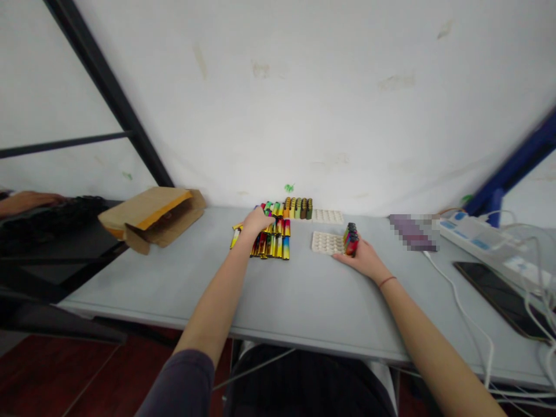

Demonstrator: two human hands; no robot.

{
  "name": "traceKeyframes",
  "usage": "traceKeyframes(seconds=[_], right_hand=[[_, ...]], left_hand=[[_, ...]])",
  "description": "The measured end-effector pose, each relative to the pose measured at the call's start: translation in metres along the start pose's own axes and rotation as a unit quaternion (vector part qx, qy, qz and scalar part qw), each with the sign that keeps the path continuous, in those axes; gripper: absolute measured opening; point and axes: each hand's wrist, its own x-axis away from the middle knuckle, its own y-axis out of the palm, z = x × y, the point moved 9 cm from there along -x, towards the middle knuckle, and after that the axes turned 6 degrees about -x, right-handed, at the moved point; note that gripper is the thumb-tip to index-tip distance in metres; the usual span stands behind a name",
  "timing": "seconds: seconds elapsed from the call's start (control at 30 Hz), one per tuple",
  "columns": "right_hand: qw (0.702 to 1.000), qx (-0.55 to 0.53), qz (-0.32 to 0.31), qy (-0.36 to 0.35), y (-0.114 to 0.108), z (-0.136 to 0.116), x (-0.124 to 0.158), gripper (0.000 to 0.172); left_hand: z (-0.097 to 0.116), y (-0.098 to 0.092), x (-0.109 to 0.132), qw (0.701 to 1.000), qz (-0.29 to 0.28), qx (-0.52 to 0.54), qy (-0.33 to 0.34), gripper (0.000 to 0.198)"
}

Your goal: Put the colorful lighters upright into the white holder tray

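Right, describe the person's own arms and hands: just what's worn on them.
The left hand and right hand are bare, with no gloves. A dark purplish-grey sleeve covers the left arm near the elbow, leaving the forearm bare. A thin dark red band circles the right wrist.

Words: none I can read | shiny tubes [271, 238]: too small to read | power strip [473, 240]: marks too small | blurred patch [412, 231]: hidden
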Motion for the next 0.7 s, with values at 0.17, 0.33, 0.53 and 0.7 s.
traceKeyframes(seconds=[0.17,0.33,0.53,0.7], right_hand=[[1.000,-0.004,0.007,0.000,0.000,0.001,0.000,0.063],[1.000,-0.005,0.007,0.009,0.000,0.004,0.000,0.062],[1.000,-0.001,0.004,0.003,0.001,0.002,0.000,0.061],[1.000,-0.003,0.010,0.009,0.000,0.003,0.000,0.064]], left_hand=[[-0.002,0.000,0.007,0.992,-0.002,-0.116,-0.040,0.056],[-0.004,0.000,0.019,0.990,0.019,-0.138,-0.036,0.058],[0.004,0.004,0.029,0.981,0.099,-0.164,-0.018,0.055],[-0.002,0.011,0.029,0.976,0.139,-0.162,-0.037,0.054]])
